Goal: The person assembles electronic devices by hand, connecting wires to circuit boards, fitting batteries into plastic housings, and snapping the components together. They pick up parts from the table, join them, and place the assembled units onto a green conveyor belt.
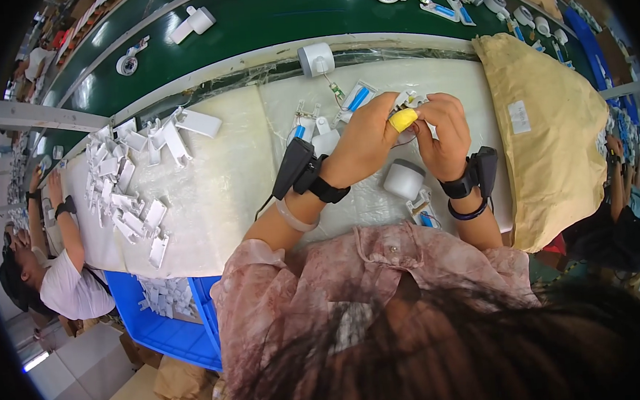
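Over the right part of the worktable, my left hand (364, 138) and my right hand (444, 137) meet with fingers closed around a small white plastic part (409, 99), mostly hidden by them. A yellow finger cover (403, 119) sits on a digit of my left hand. Below the hands lies a white round housing (404, 179), with a small assembly with a blue battery (424, 212) beside it. Just beyond my left hand are another battery assembly (358, 99) and a white cylindrical housing (316, 59) joined to a small green circuit board (337, 90).
Loose white plastic pieces (125, 182) are heaped on the left of the table. A brown paper sack (551, 142) rests at the right. Beyond runs a green conveyor (272, 19) carrying assemblies. A blue bin (156, 331) stands lower left; co-workers sit on both sides.
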{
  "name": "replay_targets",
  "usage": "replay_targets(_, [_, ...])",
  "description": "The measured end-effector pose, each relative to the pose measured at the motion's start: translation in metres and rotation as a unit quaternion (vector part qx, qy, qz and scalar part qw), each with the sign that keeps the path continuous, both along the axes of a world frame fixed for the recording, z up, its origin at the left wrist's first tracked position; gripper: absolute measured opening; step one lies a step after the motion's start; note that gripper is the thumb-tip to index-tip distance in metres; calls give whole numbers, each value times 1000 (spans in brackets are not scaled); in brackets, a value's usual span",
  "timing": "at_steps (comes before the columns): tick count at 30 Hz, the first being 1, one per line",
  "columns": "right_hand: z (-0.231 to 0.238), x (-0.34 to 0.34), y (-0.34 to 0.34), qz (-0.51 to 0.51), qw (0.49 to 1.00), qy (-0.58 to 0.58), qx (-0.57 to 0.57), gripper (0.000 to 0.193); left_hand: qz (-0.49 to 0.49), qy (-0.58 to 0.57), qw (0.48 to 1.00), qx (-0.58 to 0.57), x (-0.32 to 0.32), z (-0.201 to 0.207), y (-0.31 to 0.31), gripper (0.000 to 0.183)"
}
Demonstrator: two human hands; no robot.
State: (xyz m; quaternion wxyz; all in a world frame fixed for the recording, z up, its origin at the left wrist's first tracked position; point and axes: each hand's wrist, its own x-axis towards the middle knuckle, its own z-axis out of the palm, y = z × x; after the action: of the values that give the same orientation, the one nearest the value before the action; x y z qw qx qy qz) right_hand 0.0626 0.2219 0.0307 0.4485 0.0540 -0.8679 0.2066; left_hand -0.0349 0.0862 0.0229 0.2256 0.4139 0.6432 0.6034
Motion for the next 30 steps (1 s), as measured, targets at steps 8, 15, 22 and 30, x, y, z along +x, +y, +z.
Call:
replay_targets(8, [-5, 2, 7, 44, 999, 14, 6, 23, -20, -37, 999, 14, 4, 3, -1, 21])
replay_targets(15, [-4, 9, 6, 51, 999, -7, 1, 25, -56, -34, 997, -33, 0, 7, -4, 30])
replay_targets(22, [-9, 8, 4, 33, 999, -9, -6, 26, -48, -33, 997, -49, 1, 9, -3, 33])
replay_targets(30, [-7, 7, 7, 56, 998, -8, -8, 24, -55, 27, 998, -32, -5, 6, -5, 34])
